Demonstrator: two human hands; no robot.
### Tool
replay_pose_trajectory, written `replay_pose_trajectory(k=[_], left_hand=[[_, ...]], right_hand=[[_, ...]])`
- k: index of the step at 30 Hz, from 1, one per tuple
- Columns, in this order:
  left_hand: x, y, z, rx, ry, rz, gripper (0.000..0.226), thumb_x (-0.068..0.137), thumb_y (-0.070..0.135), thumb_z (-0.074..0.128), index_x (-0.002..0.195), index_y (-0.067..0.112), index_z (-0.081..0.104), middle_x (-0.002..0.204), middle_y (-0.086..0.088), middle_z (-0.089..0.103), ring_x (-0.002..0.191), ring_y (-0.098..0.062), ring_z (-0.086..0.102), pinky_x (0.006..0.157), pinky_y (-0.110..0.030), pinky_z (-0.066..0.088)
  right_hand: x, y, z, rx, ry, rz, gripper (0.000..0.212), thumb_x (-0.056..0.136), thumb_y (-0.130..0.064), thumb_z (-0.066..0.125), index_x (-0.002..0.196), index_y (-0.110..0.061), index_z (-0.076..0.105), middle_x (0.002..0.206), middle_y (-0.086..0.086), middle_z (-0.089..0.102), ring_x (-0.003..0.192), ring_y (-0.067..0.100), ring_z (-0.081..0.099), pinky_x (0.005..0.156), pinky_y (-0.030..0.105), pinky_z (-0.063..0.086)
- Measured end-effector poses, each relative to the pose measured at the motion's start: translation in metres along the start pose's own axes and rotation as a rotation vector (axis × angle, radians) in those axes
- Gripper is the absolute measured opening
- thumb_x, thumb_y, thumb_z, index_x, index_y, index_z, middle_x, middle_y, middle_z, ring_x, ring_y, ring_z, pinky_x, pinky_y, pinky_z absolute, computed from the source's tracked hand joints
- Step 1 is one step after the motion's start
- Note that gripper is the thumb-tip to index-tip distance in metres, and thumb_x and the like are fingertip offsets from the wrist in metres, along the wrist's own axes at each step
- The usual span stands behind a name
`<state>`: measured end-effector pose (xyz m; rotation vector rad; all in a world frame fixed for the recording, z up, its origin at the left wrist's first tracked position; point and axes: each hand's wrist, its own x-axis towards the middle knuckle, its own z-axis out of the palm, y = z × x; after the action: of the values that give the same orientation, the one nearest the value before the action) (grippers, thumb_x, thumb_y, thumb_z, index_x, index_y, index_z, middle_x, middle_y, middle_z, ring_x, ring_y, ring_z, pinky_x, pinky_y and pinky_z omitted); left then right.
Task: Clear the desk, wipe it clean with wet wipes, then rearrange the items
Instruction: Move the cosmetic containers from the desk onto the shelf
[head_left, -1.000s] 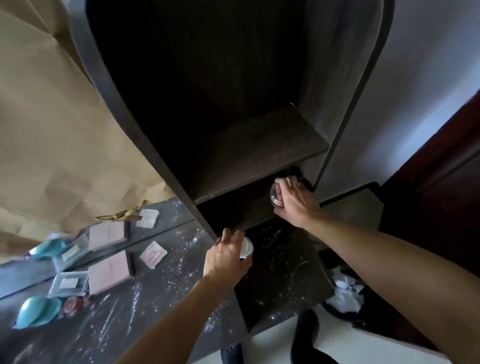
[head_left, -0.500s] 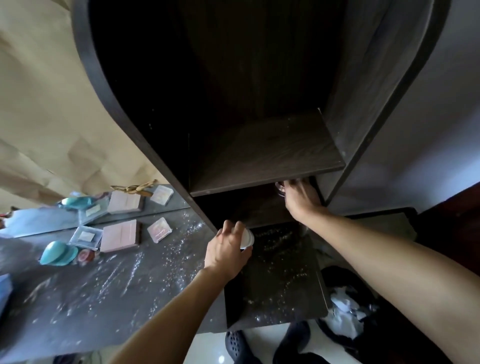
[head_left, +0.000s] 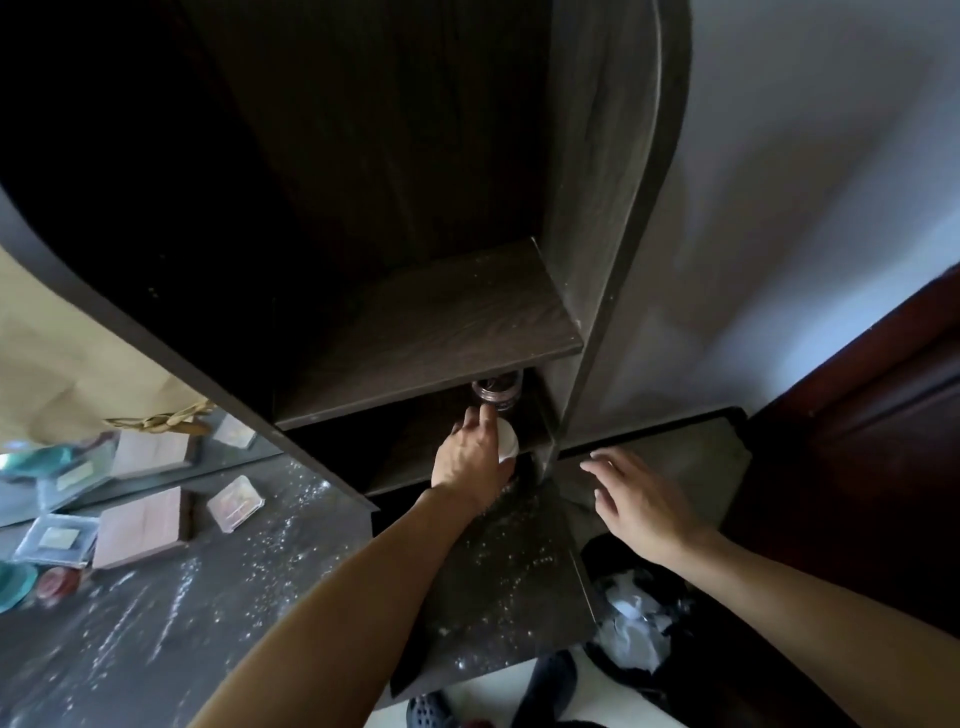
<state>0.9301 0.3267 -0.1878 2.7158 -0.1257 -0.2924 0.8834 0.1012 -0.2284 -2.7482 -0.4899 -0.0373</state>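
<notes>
Jar (head_left: 496, 395) under shelf (head_left: 441, 332), cases (head_left: 235, 503) on desk (head_left: 156, 649)

Low compartment (head_left: 400, 467) under shelf board (head_left: 441, 332) is narrowed by glass jar (head_left: 496, 392) at back right; right is closed by side panel (head_left: 597, 260); room is left above board.

A white round container (head_left: 507, 439) is gripped by the left hand (head_left: 470, 460) inside the low compartment of a dark wooden shelf unit (head_left: 597, 208). It is held just in front of a glass jar (head_left: 496, 392), which is stood at the back under the shelf board (head_left: 441, 322). The right hand (head_left: 639, 499) is held with fingers spread and nothing in it, beside the unit's right side panel. The counter (head_left: 208, 613) is dusted with white specks. A pink palette (head_left: 143, 527), a clear case (head_left: 235, 503) and a teal object (head_left: 15, 584) are laid at its left. Crumpled white wipes (head_left: 631, 631) are seen in a black bag (head_left: 613, 551).
</notes>
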Motion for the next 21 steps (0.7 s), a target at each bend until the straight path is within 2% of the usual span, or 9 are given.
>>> replay_pose_trajectory(k=[2,4,6,9,12,15,17,21], left_hand=[[0.009,0.007,0.010,-0.031,-0.005,0.008,0.071,0.080,0.023,0.069,0.138,0.008,0.030,0.129,-0.013,0.045,0.117,-0.031,0.049,0.091,-0.038,0.044],[0.015,0.012,0.017,-0.065,0.001,0.007,0.072,0.082,0.017,0.068,0.141,0.009,0.028,0.134,-0.015,0.042,0.118,-0.034,0.048,0.094,-0.039,0.042],[0.019,0.014,0.021,-0.105,0.028,-0.003,0.068,0.082,0.012,0.066,0.140,0.011,0.031,0.134,-0.016,0.041,0.114,-0.037,0.050,0.092,-0.041,0.043],[0.017,0.014,0.022,-0.145,0.054,-0.007,0.071,0.081,0.005,0.064,0.142,0.015,0.029,0.130,-0.016,0.042,0.106,-0.041,0.055,0.084,-0.044,0.048],[0.006,0.009,0.018,-0.138,0.077,-0.007,0.075,0.080,0.000,0.059,0.145,0.018,0.025,0.126,-0.015,0.043,0.101,-0.039,0.055,0.080,-0.043,0.047],[-0.018,-0.005,0.004,-0.072,0.105,0.004,0.053,0.083,0.005,0.053,0.134,0.014,0.042,0.122,-0.011,0.046,0.102,-0.035,0.056,0.076,-0.040,0.048],[-0.042,-0.025,-0.006,-0.037,0.123,-0.004,0.040,0.085,0.010,0.052,0.125,0.014,0.053,0.120,-0.008,0.049,0.101,-0.031,0.058,0.077,-0.040,0.051],[-0.103,-0.084,-0.026,0.021,0.143,-0.117,0.031,0.088,0.019,0.049,0.117,0.015,0.056,0.115,-0.006,0.053,0.097,-0.030,0.060,0.075,-0.039,0.050]], right_hand=[[-0.008,0.006,-0.001,-0.008,-0.001,0.017,0.038,0.071,-0.013,0.070,0.108,-0.020,0.058,0.109,-0.003,0.060,0.091,0.019,0.063,0.057,0.038,0.055],[-0.015,0.006,-0.005,-0.019,0.001,0.032,0.037,0.066,-0.013,0.076,0.100,-0.019,0.063,0.102,-0.005,0.063,0.078,0.016,0.064,0.056,0.029,0.053],[-0.020,0.004,-0.008,-0.023,-0.008,0.037,0.035,0.063,-0.012,0.079,0.095,-0.019,0.066,0.098,-0.006,0.064,0.071,0.014,0.064,0.054,0.022,0.047],[-0.023,0.001,-0.008,-0.069,-0.027,0.019,0.034,0.060,-0.015,0.080,0.090,-0.020,0.067,0.094,-0.007,0.065,0.065,0.012,0.063,0.050,0.018,0.042],[-0.021,-0.005,-0.004,-0.051,-0.051,0.001,0.032,0.062,-0.014,0.079,0.091,-0.019,0.065,0.094,-0.006,0.065,0.065,0.015,0.063,0.050,0.020,0.044],[-0.014,-0.019,0.004,-0.029,-0.080,-0.029,0.029,0.070,-0.016,0.073,0.098,-0.020,0.063,0.100,-0.006,0.063,0.074,0.016,0.064,0.050,0.028,0.051],[-0.006,-0.039,0.006,-0.040,-0.099,-0.062,0.030,0.070,-0.017,0.074,0.098,-0.020,0.064,0.100,-0.006,0.062,0.077,0.015,0.065,0.048,0.028,0.051],[0.012,-0.098,0.013,-0.020,-0.152,-0.163,0.030,0.072,-0.016,0.073,0.102,-0.017,0.067,0.103,-0.004,0.063,0.083,0.016,0.065,0.052,0.030,0.052]])
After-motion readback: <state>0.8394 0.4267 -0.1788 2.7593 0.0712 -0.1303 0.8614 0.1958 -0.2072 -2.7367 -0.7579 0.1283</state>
